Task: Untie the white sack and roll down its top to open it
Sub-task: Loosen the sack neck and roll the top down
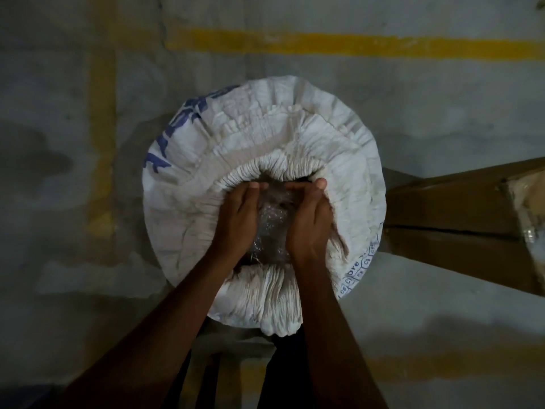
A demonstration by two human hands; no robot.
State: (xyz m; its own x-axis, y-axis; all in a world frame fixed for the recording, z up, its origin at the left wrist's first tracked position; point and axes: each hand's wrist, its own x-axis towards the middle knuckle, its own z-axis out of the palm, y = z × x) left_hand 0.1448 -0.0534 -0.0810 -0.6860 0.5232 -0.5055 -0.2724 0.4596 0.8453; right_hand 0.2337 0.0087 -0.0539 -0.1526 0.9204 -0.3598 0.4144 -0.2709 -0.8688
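The white sack (339,149) with blue print stands upright on the floor, seen from straight above. Its top is rolled down into thick gathered folds around a dark mouth. Inside the mouth a clear, glinting plastic liner (271,219) shows. My left hand (236,219) lies inside the opening on its left side, fingers together and pointing away from me. My right hand (309,222) lies on the right side, fingers curled inward near the far rim, thumb resting on the rolled edge. Whether either hand grips the liner is hidden.
A brown cardboard box (460,219) lies on the floor touching the sack's right side. Yellow painted lines (324,44) cross the grey concrete floor beyond the sack and on the left. My dark trousers show below the sack.
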